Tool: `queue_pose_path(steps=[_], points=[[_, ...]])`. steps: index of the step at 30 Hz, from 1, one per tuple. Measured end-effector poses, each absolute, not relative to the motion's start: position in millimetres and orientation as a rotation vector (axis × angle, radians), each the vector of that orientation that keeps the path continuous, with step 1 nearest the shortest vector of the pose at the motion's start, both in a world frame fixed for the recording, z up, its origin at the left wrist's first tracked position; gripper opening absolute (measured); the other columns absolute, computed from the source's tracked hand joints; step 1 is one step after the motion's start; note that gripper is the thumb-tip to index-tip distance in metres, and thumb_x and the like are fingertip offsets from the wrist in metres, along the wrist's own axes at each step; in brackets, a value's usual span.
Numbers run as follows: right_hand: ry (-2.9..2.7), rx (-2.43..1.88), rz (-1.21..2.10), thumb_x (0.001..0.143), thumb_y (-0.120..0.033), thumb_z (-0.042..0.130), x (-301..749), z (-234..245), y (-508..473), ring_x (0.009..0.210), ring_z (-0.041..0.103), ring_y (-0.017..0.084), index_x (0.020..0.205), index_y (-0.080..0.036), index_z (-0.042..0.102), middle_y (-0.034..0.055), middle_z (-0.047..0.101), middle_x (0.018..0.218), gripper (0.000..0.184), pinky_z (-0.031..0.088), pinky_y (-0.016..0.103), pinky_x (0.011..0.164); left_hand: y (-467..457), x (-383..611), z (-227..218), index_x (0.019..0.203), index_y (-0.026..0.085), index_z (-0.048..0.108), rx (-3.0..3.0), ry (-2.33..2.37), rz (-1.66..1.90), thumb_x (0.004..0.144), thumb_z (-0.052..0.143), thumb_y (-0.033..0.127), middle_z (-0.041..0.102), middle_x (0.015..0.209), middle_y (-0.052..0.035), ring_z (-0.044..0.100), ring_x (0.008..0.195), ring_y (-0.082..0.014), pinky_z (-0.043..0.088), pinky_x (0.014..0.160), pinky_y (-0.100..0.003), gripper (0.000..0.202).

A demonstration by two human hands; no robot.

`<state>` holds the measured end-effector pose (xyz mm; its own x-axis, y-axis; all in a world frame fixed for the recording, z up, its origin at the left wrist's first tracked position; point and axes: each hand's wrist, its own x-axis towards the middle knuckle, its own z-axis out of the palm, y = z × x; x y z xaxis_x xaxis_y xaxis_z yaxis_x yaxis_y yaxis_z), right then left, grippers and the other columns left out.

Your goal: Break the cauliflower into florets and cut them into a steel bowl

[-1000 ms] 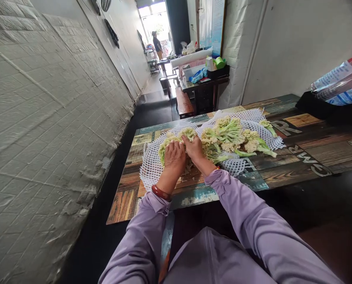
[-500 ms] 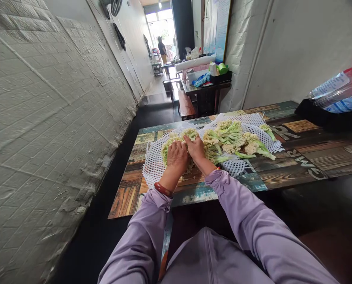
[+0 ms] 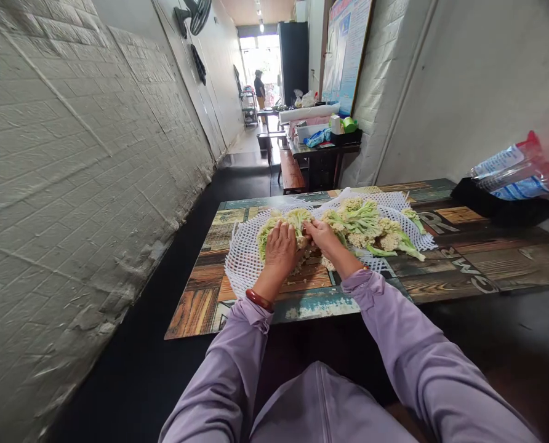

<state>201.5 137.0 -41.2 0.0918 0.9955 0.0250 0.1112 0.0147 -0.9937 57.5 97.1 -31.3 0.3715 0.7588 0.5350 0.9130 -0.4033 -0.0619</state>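
Pale green cauliflower (image 3: 297, 216) at clock centre, partly hidden, caught between both hands. Left hand (image 3: 281, 244) palm down over its near-left part, fingers nearly straight, side by side, pointing to 12. Closed over the piece, no wide spread. Can't tell thumb placement or pressure underneath. Right hand (image 3: 323, 239) in from 4 o'clock, thumb and forefinger brought together at the stem side, clamped on cauliflower. Other right fingers curled under, partly hidden. Hands almost touching, tiny gap at most.

White net (image 3: 242, 258) around the 9 o'clock side, more of it beneath the loose florets (image 3: 362, 221) at 3, just beyond right hand. Crumbs (image 3: 297, 283) at 6, between wrists.

Edges: table (image 3: 196, 307) near edge at 6, by the cuffs, sleeves (image 3: 237, 363) crossing over it. Left edge at 9, just past net. Far edge at 12, close behind net.

Room: wood-print strip at 8, between net and corner. Wider lettered stretch at 4, running from florets out to the right. Limits further out: black tray (image 3: 509, 209) with packets near 3, brick-pattern wall (image 3: 117, 123) well apart at 10, bench (image 3: 292, 170) past far edge at 12.
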Motion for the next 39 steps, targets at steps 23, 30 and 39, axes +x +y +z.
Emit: queue_pose_path(steps=[23,30,39], points=[[-2.126,-1.248,0.204,0.103,-0.025,0.042,172,-10,130,0.112,0.061,0.019,0.113,-0.016,0.066,0.0104,0.070,0.115,0.028,0.045,0.032,0.101,80,28,-58,0.147,0.006,0.039,-2.243,-1.522,-0.998,0.084,0.066,0.036,0.043,0.153,-0.0262,0.034,0.148,-0.0388,0.023,0.122,-0.060,0.075],[-2.409,-1.387,0.166,0.101,-0.024,0.046,159,24,128,0.112,0.066,0.021,0.119,-0.019,0.068,0.0101,0.072,0.120,0.029,0.045,0.032,0.098,78,25,-74,0.143,0.009,0.045,-2.199,-1.518,-1.130,0.089,0.061,0.036,0.049,0.146,-0.0256,0.034,0.147,-0.0377,0.026,0.121,-0.062,0.063],[-2.396,-1.694,0.120,0.100,-0.038,0.046,114,30,132,0.107,0.069,0.029,0.120,-0.018,0.068,0.0156,0.074,0.113,0.036,0.049,0.039,0.091,83,18,-84,0.147,0.004,0.033,-2.157,-1.467,-1.285,0.088,0.063,0.037,0.046,0.146,-0.0294,0.038,0.144,-0.0369,0.032,0.118,-0.059,0.075]])
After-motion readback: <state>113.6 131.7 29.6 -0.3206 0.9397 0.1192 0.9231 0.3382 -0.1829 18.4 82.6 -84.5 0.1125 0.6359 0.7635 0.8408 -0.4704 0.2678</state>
